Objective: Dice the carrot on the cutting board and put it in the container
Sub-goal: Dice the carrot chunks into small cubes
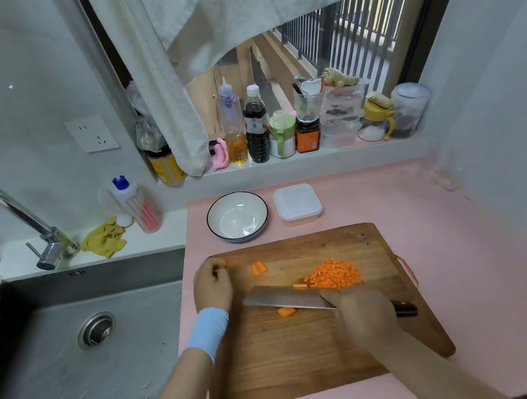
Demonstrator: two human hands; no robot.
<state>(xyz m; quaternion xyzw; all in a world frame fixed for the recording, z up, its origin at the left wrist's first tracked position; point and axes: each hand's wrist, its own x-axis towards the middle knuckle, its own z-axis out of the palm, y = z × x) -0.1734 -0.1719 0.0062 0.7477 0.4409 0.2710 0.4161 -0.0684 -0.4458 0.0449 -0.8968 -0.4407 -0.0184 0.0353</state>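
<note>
Small kitchen corner: a pink countertop (449, 237) under a window sill packed with bottles and jars, with a steel sink (50, 360) on the left. Most of the counter is taken up by a wooden cutting board (296, 357).

The person's right hand (365, 316) is wrapped around the handle of a cleaver (287, 299), whose blade lies across the middle of the board, tip pointing left. The left hand (213, 287), with a light blue wristband, sits at the board's far-left corner with its fingers curled in. Honestly can't tell if it's pinching anything.

Past the board's far edge there's a white bowl (238, 219) with a dark rim, and just to its right a square plastic container (297, 204) with the lid on.

The diced carrot (335, 276) is heaped on the board just beyond the blade, right of centre. One uncut carrot chunk (258, 267) lies near the left hand, and a small carrot piece (286, 312) sits on the near side of the blade.
</note>
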